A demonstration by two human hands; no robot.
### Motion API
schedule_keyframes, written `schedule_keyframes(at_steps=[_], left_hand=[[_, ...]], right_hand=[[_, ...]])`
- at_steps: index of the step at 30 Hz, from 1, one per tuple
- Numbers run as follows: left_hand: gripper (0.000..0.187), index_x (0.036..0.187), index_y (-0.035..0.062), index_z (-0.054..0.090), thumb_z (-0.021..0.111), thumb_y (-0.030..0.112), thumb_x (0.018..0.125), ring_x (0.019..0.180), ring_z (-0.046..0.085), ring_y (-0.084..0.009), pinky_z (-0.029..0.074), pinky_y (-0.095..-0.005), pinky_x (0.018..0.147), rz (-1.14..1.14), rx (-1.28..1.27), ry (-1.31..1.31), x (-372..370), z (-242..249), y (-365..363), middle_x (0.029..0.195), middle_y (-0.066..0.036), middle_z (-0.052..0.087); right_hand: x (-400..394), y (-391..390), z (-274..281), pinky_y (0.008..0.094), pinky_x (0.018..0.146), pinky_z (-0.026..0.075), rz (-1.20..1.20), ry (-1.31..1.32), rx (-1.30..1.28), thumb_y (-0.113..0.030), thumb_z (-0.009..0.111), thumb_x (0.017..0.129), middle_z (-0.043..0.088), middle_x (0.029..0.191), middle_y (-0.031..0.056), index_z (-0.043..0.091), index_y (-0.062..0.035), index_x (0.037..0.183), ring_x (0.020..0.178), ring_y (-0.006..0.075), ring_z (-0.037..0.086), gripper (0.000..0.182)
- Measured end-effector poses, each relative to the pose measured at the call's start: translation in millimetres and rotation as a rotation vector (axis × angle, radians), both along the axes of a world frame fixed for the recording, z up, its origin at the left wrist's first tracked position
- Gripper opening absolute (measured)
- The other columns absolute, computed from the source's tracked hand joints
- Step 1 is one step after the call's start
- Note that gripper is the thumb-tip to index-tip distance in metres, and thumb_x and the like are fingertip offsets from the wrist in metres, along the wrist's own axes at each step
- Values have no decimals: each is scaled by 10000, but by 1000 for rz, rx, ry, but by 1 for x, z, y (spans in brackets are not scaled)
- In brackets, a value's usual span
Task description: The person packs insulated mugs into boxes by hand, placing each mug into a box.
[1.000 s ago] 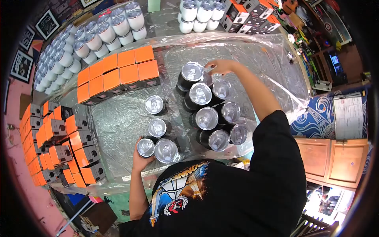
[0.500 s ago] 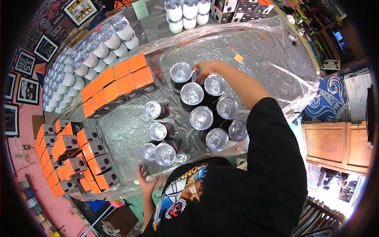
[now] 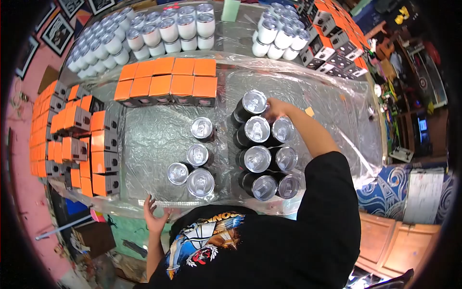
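Note:
My right hand (image 3: 276, 109) reaches among the black tumblers with clear lids, its fingers curled down beside the farthest tumbler (image 3: 254, 102) and just behind another tumbler (image 3: 282, 129). What its fingers grip is hidden. Several more of these, including one tumbler (image 3: 257, 159), stand close together in two rows towards me. To their left is a smaller group of black tumblers, among them a tumbler (image 3: 200, 182) near the front and a smaller-lidded one (image 3: 178, 173). My left hand (image 3: 155, 219) hangs at the table's front edge, fingers apart, holding nothing.
Orange-topped boxes (image 3: 160, 86) form a double row behind the tumblers. More orange boxes (image 3: 104, 161) are stacked at the left. White tumblers (image 3: 168, 31) line the back, with another white group (image 3: 284, 36) and box stacks (image 3: 332, 43) farther right. Clear plastic (image 3: 144, 144) covers the table.
My view has turned, so the table appears straighter and the right-hand box stacks show more. My right hand stays by the farthest black tumbler, its fingers now more hidden. My left hand remains empty.

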State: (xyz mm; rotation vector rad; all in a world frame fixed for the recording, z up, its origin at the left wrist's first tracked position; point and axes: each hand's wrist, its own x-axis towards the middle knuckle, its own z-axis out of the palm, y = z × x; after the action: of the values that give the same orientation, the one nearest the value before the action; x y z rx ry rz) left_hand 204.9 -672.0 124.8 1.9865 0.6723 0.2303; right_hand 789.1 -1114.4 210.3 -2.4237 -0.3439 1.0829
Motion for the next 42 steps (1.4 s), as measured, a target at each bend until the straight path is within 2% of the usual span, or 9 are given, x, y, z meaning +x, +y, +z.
schedule_keyframes(at_steps=[6,9,13,17,18,20,25,29,42], left_hand=[[1051,1581,53,465,963,89,656,1352,604,-310,539,-460,1039,21,17,-12,0,6,0,1537,-141,563],[1005,1540,68,519,970,108,642,1313,626,-329,559,-454,1015,-70,85,-45,8,18,0,1488,-168,585],[962,1505,77,551,974,135,643,1265,651,-339,571,-444,996,-129,122,-22,30,30,-6,1453,-165,602],[767,1368,74,639,965,169,680,1045,726,-294,598,-414,920,-284,73,66,27,22,-3,1303,-138,647],[508,1181,74,702,930,190,742,897,728,-272,607,-391,829,-278,65,46,31,28,-5,1098,-118,684],[423,1123,77,710,912,196,771,886,727,-275,599,-385,792,-348,120,87,25,18,2,1017,-112,689],[183,934,113,723,840,243,881,742,711,-251,554,-403,659,-469,57,94,20,12,1,847,-55,722],[182,928,130,738,824,287,894,711,721,-261,576,-404,682,-564,48,329,26,17,11,759,-54,712],[263,870,99,787,816,360,864,735,739,-349,582,-459,695,-611,-4,300,25,3,16,777,-113,752]], right_hand=[[2,-43,55,445,675,683,-360,40,238,-255,895,706,724,1177,125,735,-165,1346,919,275,740,666],[3,-80,96,397,672,671,-457,-281,447,-160,802,792,703,1079,80,744,-145,1276,804,222,721,487],[-90,-75,216,410,812,633,-451,-603,664,-202,689,892,618,1297,129,548,-98,1478,1151,256,647,612],[-223,-31,290,428,1077,479,-242,-975,536,-710,684,887,590,1365,151,558,-14,1419,1247,271,606,886],[-255,-19,293,449,1093,469,-264,-905,637,-739,747,857,566,1295,152,567,-14,1334,1215,275,604,886],[-333,80,273,496,988,580,-366,-893,910,-576,960,731,526,1160,137,542,-99,1240,1107,320,661,813],[-376,157,230,521,972,594,168,-507,822,-198,924,597,689,1319,187,760,-109,1202,1208,455,701,634],[-404,227,180,479,935,606,396,-385,598,-136,861,664,620,1369,155,660,-124,1355,1275,412,633,721],[-478,279,7,519,1069,528,79,-576,227,-44,839,752,510,1473,208,632,-162,1438,1359,464,547,726]])
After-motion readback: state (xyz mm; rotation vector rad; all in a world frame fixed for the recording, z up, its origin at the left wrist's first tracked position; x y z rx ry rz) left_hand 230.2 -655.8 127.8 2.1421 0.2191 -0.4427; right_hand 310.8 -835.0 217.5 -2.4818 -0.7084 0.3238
